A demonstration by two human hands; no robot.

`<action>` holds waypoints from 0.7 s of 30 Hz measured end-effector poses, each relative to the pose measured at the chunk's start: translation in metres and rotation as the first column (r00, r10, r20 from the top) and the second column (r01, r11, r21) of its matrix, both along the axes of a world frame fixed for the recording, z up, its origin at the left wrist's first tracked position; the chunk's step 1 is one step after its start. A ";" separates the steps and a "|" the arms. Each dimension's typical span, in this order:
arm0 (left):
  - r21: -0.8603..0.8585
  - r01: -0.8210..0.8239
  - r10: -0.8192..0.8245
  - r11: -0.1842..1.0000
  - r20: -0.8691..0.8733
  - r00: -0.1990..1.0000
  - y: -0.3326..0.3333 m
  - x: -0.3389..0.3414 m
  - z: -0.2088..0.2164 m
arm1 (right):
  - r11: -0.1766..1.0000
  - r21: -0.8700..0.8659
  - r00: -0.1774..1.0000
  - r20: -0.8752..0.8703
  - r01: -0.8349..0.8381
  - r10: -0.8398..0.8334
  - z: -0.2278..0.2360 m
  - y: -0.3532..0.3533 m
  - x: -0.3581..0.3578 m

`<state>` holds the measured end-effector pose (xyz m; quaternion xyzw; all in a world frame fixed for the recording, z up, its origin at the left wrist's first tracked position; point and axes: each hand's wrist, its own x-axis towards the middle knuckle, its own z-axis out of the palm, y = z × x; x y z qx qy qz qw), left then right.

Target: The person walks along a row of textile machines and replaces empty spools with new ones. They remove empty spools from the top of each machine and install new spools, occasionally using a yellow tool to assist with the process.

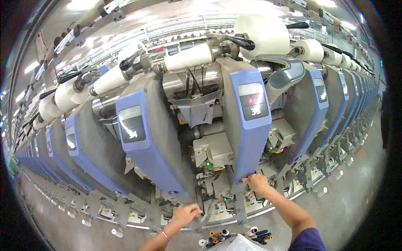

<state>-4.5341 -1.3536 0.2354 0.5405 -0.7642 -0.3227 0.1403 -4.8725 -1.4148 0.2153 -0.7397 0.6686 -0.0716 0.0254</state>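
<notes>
- Hands: two. The right hand (pixel 256 184) is bending its fingers and touching the bottom end of a blue front panel (pixel 250 144); whether it is gripping anything, I cannot tell.
- The left hand (pixel 186 214) is curling its fingers before the machine's lower parts; whether something thin is sitting inside, I cannot tell.
- Bracelet (pixel 166 235): one, circling the left wrist. Sleeve (pixel 307 240): one, dark blue, covering the right upper arm.
- Blue front panel: standing right of centre, above the right hand, its one small screen (pixel 253 100) glowing partly red.
- Big yarn cone (pixel 268 35): one, resting above that panel; smaller rolls are lining both sides.
- Tube clusters: two, left (pixel 217 236) and right (pixel 261 236), flanking a white sheet (pixel 245 243).
- Floor (pixel 351 198): grey, running beneath the machine row. Ceiling lamps (pixel 83 4): several, shining.
- Materials: yarn looking matte and off-white; metal roller (pixel 213 79) gleaming, rounded; panels tapering downward, smooth.
</notes>
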 end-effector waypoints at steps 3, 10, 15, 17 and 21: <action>-0.150 -0.043 0.003 0.988 -0.257 0.966 -0.014 -0.016 -0.005 | 0.986 -0.040 0.987 0.010 0.160 -0.160 -0.030 -0.007 0.006; 0.217 0.291 -0.200 0.932 -0.362 0.910 -0.021 -0.076 -0.038 | 0.942 0.267 0.399 0.856 0.206 -0.330 -0.064 -0.001 -0.001; 0.265 0.294 -0.211 0.918 -0.301 0.930 -0.005 -0.092 -0.077 | 0.966 -0.239 0.994 0.068 0.101 -0.087 -0.060 0.012 0.016; 0.020 0.347 -0.340 0.938 -0.149 0.928 0.002 -0.108 -0.089 | 0.927 -0.373 0.998 0.067 0.021 0.005 -0.062 0.042 0.019; 0.030 0.625 -0.613 0.780 -0.169 0.772 0.051 -0.195 -0.093 | 0.977 -0.172 0.960 0.268 0.125 -0.075 -0.092 0.163 0.007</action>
